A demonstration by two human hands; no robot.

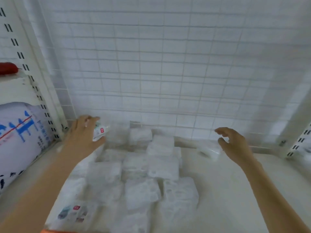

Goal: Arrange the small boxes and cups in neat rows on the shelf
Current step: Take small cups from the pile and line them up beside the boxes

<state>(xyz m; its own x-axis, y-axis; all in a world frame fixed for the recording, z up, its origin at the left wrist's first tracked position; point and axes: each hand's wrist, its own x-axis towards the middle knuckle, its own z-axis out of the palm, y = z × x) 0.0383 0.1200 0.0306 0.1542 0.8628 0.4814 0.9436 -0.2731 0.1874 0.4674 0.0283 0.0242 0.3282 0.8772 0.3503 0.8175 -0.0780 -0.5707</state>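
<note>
Both hands are over the shelf: her left hand grips a small white pack, her right hand hovers loose-fingered above a lone pack, and I'd square each against the blurred rows between them.

Glossy plastic-wrapped packs, matt smooth shelf, white wire-mesh back.

I see a white wire grid panel backing a white tiled wall beyond both hands. A slotted white upright rises left of the left hand, another right of the right hand. The pale shelf lies below, evenly lit.
</note>
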